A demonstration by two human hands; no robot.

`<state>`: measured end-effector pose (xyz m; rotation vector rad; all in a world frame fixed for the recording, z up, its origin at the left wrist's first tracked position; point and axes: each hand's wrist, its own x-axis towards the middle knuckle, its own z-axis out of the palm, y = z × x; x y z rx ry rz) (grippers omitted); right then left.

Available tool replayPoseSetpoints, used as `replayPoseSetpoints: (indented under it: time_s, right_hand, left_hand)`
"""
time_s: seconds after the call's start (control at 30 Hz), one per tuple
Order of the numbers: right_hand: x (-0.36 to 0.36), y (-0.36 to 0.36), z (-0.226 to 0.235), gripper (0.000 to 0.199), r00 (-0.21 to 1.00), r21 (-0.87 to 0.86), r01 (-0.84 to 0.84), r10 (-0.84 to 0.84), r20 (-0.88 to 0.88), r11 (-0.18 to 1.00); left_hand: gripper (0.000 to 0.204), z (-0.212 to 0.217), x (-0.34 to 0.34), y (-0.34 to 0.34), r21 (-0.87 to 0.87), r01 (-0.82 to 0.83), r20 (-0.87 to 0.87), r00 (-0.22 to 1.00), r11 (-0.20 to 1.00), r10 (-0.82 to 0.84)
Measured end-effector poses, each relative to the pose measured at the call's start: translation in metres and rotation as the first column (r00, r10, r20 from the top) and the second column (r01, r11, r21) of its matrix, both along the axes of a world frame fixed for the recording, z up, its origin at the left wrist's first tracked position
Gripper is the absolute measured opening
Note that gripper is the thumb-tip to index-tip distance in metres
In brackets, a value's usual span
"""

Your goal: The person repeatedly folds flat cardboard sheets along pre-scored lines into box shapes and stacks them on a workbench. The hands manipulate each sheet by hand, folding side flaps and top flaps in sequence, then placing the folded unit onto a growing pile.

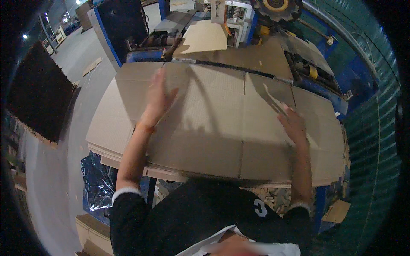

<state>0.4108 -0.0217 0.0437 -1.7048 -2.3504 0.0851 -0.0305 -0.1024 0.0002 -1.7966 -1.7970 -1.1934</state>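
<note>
Left hand [158,100] lay flat, fingers spread (blurred), pressing the top cardboard sheet [222,128] w/o gripping it. Right hand [292,123] rested open on the same sheet's right half, holding nothing. Sheet topped a stack [106,149] in front of the blue machine [299,64]. Risk, approx.: uneven push could skew the sheet or slide it off the stack.

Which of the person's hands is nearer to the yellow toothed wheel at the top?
Right. The right hand lies on the cardboard sheet almost straight below the yellow toothed wheel; the left hand rests far over to its left.
</note>
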Motion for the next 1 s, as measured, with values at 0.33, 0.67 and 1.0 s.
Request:
replayPoseSetpoints:
  time_s: [0.33,0.67,1.0]
  right_hand:
    - [0.229,-0.130,-0.098,0.066,0.712,-0.027,0.571,-0.511,-0.481,0.820]
    - [0.236,-0.097,-0.115,0.063,0.529,0.176,0.845,-0.743,-0.409,0.505]
    - [0.209,-0.036,0.028,0.045,-0.105,0.149,0.599,0.262,-0.959,0.787]
  left_hand:
    - [0.073,-0.082,-0.079,-0.202,-0.279,-0.836,0.144,0.451,0.474,0.881]
    - [0.069,0.005,-0.068,-0.159,0.007,-0.308,0.812,0.557,0.951,0.174]
    - [0.053,-0.015,-0.092,-0.196,0.195,-0.726,0.882,0.424,0.660,0.206]
